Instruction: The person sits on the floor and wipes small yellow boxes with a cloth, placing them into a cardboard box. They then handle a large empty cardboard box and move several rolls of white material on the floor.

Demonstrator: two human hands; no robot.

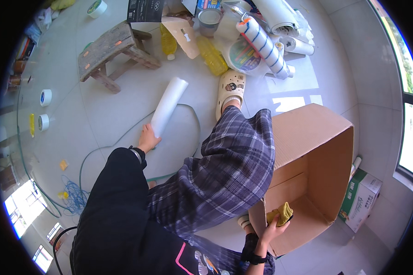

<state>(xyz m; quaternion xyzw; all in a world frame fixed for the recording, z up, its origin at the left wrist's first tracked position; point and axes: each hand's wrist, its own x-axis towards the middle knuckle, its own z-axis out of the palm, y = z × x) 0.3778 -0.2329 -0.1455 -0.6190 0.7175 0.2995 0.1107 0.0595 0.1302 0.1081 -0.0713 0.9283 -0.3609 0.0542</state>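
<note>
My left hand [148, 138] grips the lower end of a white roll of plastic sheeting [169, 105], which slants up and away over the tiled floor. In my right hand [274, 230] is a folded mustard-yellow cloth [280, 213], with something dark along its underside. That hand is at the near edge of a large cardboard box [313, 134], whose open side faces right and towards me. The cloth is in front of the box opening. My knee, in plaid trousers [230, 161], is beside the box's left wall.
A wooden stool [106, 48] stands at the upper left. Yellow bottles [211, 56], a striped paint roller [265, 48] and white rolls [297, 45] crowd the top. A green hose [101, 147] loops across the floor, near tangled blue cord [74, 194]. Behind the cardboard box is a green-and-white carton [359, 199].
</note>
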